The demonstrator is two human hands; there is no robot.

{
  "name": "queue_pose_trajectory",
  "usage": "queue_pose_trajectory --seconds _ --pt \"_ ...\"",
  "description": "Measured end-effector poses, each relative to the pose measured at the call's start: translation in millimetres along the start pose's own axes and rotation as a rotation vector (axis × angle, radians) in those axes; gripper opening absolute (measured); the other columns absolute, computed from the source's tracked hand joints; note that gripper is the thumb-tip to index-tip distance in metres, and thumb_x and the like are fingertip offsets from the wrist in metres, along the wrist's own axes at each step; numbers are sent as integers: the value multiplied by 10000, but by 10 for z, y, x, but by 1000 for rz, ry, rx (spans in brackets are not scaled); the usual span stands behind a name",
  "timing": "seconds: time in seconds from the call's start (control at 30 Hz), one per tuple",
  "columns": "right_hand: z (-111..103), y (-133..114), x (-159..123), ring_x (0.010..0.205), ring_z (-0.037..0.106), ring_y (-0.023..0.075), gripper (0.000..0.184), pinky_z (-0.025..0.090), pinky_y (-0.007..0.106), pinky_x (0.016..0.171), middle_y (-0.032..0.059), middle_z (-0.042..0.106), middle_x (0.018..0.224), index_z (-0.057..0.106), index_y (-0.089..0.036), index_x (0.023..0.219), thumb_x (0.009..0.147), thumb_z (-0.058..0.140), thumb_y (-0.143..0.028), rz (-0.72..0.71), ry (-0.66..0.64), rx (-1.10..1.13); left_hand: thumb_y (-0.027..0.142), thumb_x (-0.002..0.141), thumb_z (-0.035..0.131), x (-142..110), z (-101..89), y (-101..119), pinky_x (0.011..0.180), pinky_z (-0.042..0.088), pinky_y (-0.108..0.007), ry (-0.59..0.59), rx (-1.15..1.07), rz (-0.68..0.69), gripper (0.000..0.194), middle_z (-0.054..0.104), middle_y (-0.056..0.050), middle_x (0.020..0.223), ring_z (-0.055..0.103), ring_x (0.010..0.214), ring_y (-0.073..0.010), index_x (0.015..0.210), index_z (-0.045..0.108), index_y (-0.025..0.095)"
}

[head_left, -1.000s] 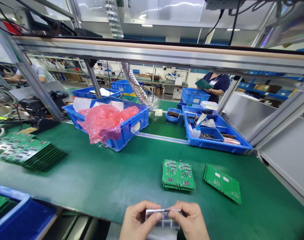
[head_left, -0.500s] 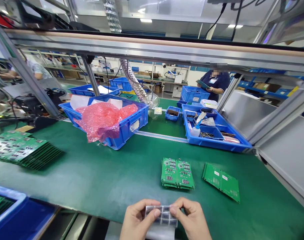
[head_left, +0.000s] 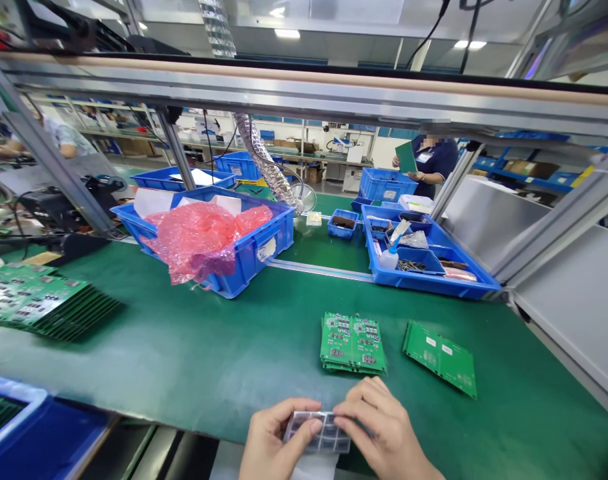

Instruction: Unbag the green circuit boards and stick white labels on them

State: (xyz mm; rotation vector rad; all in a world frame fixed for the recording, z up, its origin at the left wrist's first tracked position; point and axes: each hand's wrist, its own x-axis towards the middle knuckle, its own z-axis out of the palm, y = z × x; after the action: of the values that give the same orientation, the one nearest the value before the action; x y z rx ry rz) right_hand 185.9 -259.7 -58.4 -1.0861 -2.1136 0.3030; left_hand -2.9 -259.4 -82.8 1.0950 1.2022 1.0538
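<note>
You hold a clear, gridded sheet [head_left: 329, 441] low at the near edge of the green worktop [head_left: 219, 353]; your left hand [head_left: 279, 439] grips its left side, thumb laid across the front, while your right hand [head_left: 384, 423] pinches at its upper right edge, thumb and forefinger drawn together; just beyond your fingers sits a stack of circuit boards [head_left: 353, 341], component side up, and to its right a smaller green pile [head_left: 440, 360] bearing two white labels; farther back, a blue bin [head_left: 247, 265] brims with pink bubble wrap [head_left: 194, 237], across from a blue tray [head_left: 434, 285] holding a dropper bottle [head_left: 389, 258] and small parts; a taller pile of boards [head_left: 44, 300] leans at your far left; in the background a co-worker [head_left: 439, 160] holds up a green board [head_left: 407, 158].
</note>
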Motion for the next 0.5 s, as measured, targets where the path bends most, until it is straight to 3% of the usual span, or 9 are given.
queue_pose_trajectory --seconds 0.07,0.13,0.23,0.3,0.37,0.43,0.5 --pt "-24 -38 15 635 544 155 108 407 297 601 35 626 709 636 -176 835 887 546 -143 -110 -29 -83 420 632 793 23 -8 -32 541 440 -199 -17 -34 -27 292 688 -25 606 557 559 -142 788 772 174" --pt "-81 -43 50 625 539 148 113 409 287 582 25 621 691 624 -180 817 893 543 -160 -160 -59 -15 425 619 806 56 -30 -62 523 430 -194 -34 -102 -68 320 675 -18 595 546 543 -131 800 765 165" --pt "-194 62 146 727 588 142 68 482 257 656 10 629 776 636 -225 890 896 571 -206 5 -9 177 430 603 824 103 -70 -91 539 450 -193 -32 -167 -122 355 694 -26 622 583 570 -138 810 755 150" --pt "-219 194 226 955 597 185 275 516 302 808 55 620 1039 597 -270 1151 890 569 -188 110 16 103 434 596 830 121 -86 -106 557 466 -201 -34 -173 -142 369 706 -33 638 604 589 -149 812 752 144" --pt "-163 325 295 1164 515 252 595 488 408 941 102 493 1315 379 -301 1405 865 558 -125 107 -67 -67 441 593 832 127 -91 -125 555 461 -200 -52 -166 -151 376 699 -28 626 599 580 -145 809 751 144" --pt "-46 409 337 1217 480 285 782 478 468 966 115 389 1426 198 -322 1482 829 512 -27 84 -190 -188 457 595 827 127 -93 -151 549 447 -192 -68 -151 -145 384 688 -22 608 583 567 -134 805 750 145" --pt "65 435 354 1159 526 273 849 508 466 926 122 378 1422 143 -341 1489 797 443 48 84 -261 -233 479 595 821 127 -104 -180 544 434 -189 -75 -134 -138 402 682 -22 598 572 559 -128 808 750 145"
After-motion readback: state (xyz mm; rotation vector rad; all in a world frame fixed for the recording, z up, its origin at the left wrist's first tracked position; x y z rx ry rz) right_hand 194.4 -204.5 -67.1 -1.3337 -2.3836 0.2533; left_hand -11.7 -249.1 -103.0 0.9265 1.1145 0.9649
